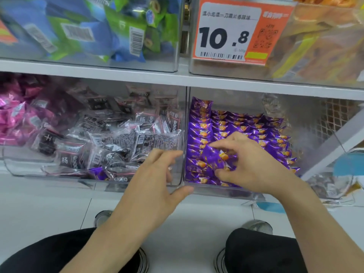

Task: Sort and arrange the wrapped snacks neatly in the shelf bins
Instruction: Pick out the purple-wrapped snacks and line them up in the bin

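A white shelf (177, 77) carries clear bins on two levels. In the upper row, one bin holds blue and green packs (110, 26) with barcodes, and the bin to its right wears an orange and white price tag (236, 30) reading "10.8" above a barcode, with a QR code at its side; the smaller print is too blurred to read. Below, the left bin (94, 180) holds pink packs (13, 119) and a loose heap of black packs (110, 138), some printed with the character 杨, plus one stray purple pack (98, 173) at its front wall. The right bin (216, 191) holds purple packs (236, 123) standing in tidy rows. The right hand (254, 164) reaches into this bin, its fingers (220, 143) pinching a purple snack (214, 156) above the front rows. The left hand (155, 182) hovers at the divide between the two lower bins, fingers apart and loosely curved, holding nothing, thumb by the right bin's front corner.
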